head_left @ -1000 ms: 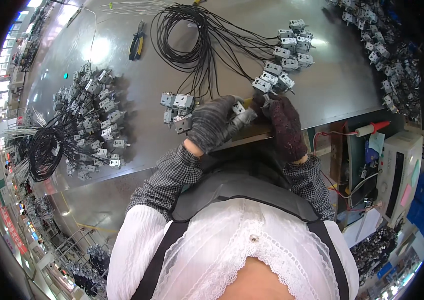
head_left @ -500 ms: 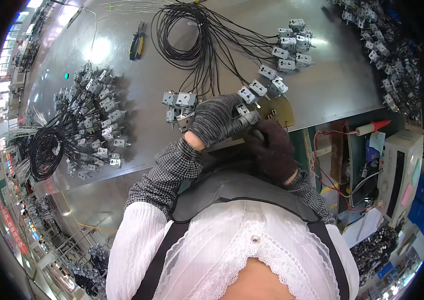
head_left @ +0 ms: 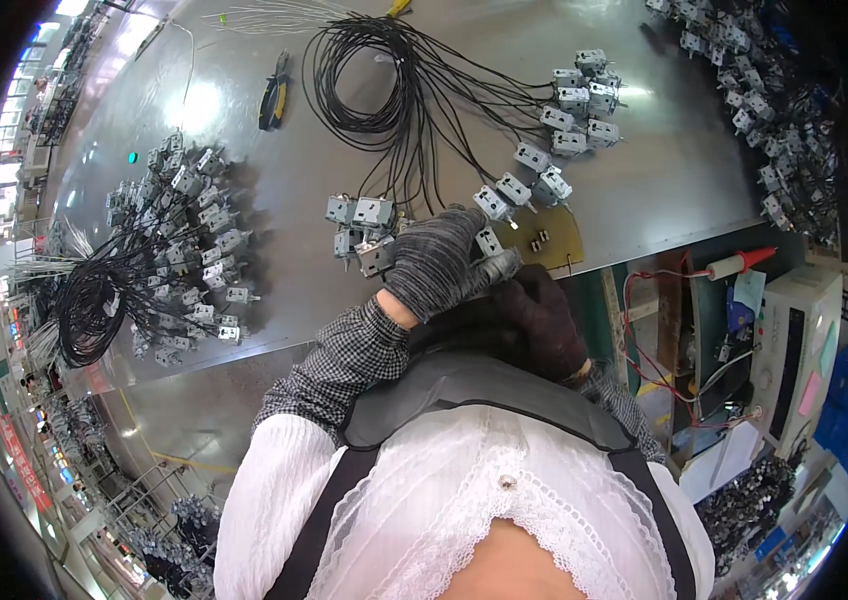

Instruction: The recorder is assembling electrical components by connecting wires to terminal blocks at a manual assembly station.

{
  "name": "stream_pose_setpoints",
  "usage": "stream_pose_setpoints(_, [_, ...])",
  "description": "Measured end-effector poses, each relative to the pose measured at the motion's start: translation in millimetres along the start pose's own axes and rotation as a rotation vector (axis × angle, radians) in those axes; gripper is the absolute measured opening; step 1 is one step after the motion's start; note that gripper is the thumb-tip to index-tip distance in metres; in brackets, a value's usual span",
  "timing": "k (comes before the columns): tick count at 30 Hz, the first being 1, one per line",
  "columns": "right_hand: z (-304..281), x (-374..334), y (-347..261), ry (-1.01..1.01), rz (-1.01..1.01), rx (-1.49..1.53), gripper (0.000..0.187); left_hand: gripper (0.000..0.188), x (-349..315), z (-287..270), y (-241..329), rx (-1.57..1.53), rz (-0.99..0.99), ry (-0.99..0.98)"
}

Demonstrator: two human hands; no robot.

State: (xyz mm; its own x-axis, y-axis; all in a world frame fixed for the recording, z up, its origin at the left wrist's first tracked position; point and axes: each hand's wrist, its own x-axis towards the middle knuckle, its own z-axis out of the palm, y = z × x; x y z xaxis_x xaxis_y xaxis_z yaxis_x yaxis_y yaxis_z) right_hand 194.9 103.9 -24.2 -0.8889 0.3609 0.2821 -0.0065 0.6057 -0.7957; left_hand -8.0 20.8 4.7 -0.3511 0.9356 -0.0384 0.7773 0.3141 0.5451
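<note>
Grey metal workbench (head_left: 644, 180) seen from above, its near edge running just beyond the person's chest, with open bare surface to the right and a heap of small grey switch parts (head_left: 184, 250) at the left. At that near edge the left hand (head_left: 436, 262), in a grey glove, is closed round one small wired switch (head_left: 497, 266), probably held close for working on, while the right hand (head_left: 541, 322), in a dark glove, sits just below it, its grip impossible to tell. Black wires (head_left: 394, 100) fan away to more wired switches (head_left: 574, 100) laid in rows at the far right.

Glossy grey workbench (head_left: 644, 190) under bright lights
</note>
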Motion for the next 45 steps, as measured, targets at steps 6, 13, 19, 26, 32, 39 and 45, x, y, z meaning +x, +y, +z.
stream_pose_setpoints(6, [-3.9,14.0,7.8,-0.008,-0.127,0.133,0.042,0.06,0.3,0.6,-0.1,0.033,-0.012,-0.015])
stream_pose_setpoints(13, [-1.6,11.3,-13.9,0.106,0.382,-0.123,0.027,0.059,4.8,5.7,1.1,-0.03,0.007,0.046])
stream_pose_setpoints(19, [-1.3,2.1,-16.7,0.097,0.517,0.465,0.027,0.06,-6.2,-1.5,11.6,-0.223,-0.054,0.068])
stream_pose_setpoints(26, [0.1,-10.2,5.9,0.006,0.965,2.008,0.034,0.075,-37.2,-64.2,-28.2,0.206,0.359,0.131])
stream_pose_setpoints(32, [-8.4,15.6,-28.2,-0.104,0.908,1.384,0.033,0.08,-45.3,-75.4,-40.1,0.402,0.217,-0.074])
stream_pose_setpoints(39, [-2.3,19.8,-19.0,0.098,0.371,0.711,0.03,0.074,-34.3,-26.7,-6.0,-0.533,-0.014,0.1])
stream_pose_setpoints(45, [-33.6,33.3,19.6,0.125,0.22,0.095,0.032,0.056,-9.5,16.4,-24.9,-0.584,0.232,0.251])
